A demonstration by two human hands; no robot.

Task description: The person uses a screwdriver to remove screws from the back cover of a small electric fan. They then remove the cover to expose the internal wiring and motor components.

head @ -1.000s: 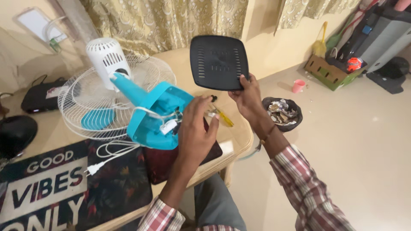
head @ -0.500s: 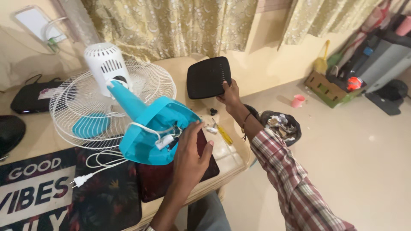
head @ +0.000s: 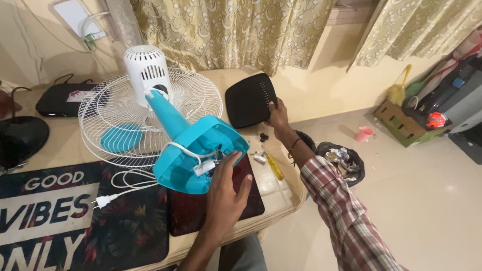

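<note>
Fan lies on the table (head: 281,193), wire guard (head: 115,115) at far left, blue base (head: 196,155) tipped open-side up. Left hand (head: 226,193), fingers spread, rests on the base rim: brace it, avoid white wiring (head: 193,155). Right hand (head: 277,114) pinches the black cover plate (head: 249,100) by its edge; keep it level, clear of the screwdriver (head: 274,166).

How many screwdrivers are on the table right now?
1. A yellow-handled screwdriver lies near the table's right edge, between the right hand and the left hand. Others may be hidden under the fan base.
</note>
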